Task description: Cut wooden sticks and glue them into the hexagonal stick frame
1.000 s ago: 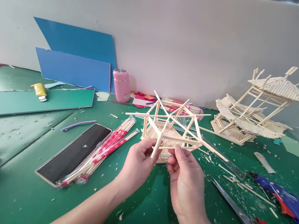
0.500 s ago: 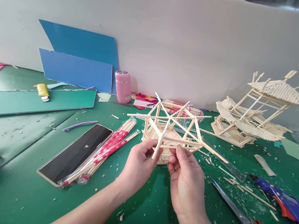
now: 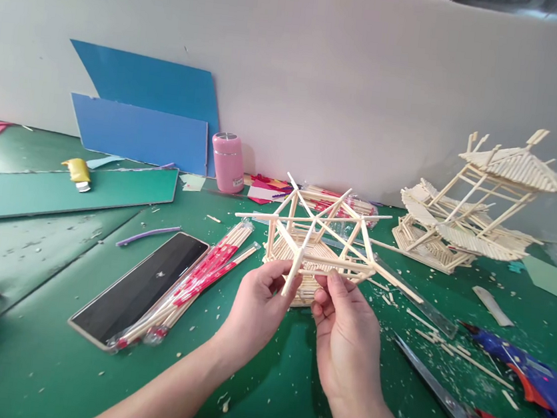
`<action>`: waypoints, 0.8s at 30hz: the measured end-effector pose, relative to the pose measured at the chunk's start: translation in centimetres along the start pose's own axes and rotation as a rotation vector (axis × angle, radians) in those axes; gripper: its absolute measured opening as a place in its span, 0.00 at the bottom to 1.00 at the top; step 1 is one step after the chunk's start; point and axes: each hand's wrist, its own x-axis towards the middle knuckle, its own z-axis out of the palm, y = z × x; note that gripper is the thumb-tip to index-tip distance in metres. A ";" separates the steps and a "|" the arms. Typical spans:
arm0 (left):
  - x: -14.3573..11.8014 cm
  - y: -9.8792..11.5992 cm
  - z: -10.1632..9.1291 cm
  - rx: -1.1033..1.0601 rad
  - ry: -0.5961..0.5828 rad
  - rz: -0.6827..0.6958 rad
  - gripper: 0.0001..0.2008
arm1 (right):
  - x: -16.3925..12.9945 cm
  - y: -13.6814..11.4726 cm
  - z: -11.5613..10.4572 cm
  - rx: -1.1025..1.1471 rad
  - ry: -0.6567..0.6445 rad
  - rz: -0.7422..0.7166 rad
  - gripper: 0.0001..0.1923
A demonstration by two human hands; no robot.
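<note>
A pale wooden stick frame (image 3: 323, 237), a hexagonal lattice with a slatted base, is held above the green cutting mat (image 3: 263, 382). My left hand (image 3: 257, 307) pinches its near edge beside a slanted stick. My right hand (image 3: 345, 331) grips the same near edge just to the right, thumb and fingers on a horizontal stick. Both hands are close together under the frame.
A finished stick pavilion (image 3: 475, 204) stands at the right. A packet of chopsticks (image 3: 194, 280) and a dark phone (image 3: 141, 287) lie left of my hands. A blue glue gun (image 3: 526, 371), metal ruler (image 3: 432, 381), pink bottle (image 3: 227, 161) and blue boards (image 3: 143, 113) surround them.
The hands and the stick frame have stayed almost in place; only the view has shifted slightly.
</note>
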 end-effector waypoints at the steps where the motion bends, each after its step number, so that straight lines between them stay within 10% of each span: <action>1: 0.0 0.0 0.0 -0.003 0.000 0.004 0.12 | 0.0 0.0 0.0 0.004 0.002 0.000 0.10; 24: 0.0 0.1 0.0 0.001 -0.019 0.031 0.11 | 0.0 0.2 0.2 0.051 0.023 0.003 0.09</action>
